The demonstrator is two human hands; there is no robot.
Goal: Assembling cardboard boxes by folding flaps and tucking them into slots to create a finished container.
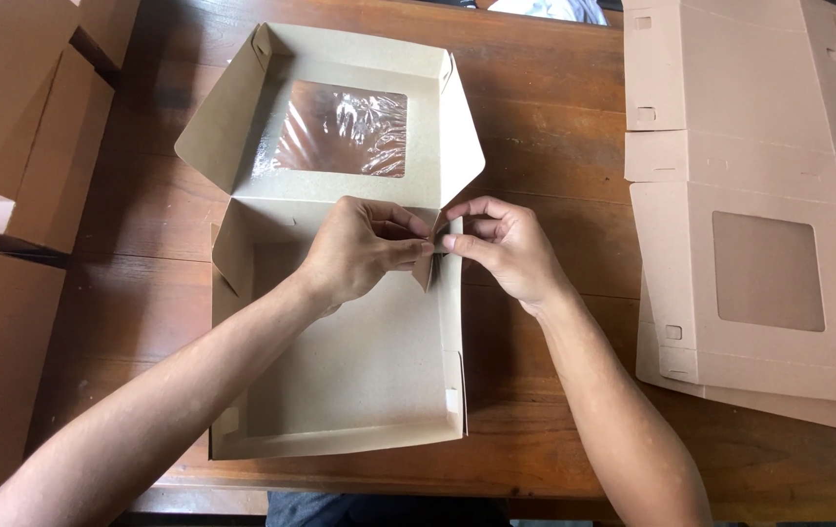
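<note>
A brown cardboard box point(359, 361) lies open on the wooden table, its lid point(340, 127) with a clear plastic window laid back. My left hand point(359, 249) and my right hand point(501, 244) meet at the box's far right corner. Both pinch a small corner flap point(429, 265) of the box between thumb and fingers. The left forearm crosses over the box's tray.
A stack of flat, unfolded box blanks point(759, 205) with window cutouts lies on the right of the table point(554, 117). Folded brown boxes point(18, 146) are piled at the left edge. The table's near edge runs just below the box.
</note>
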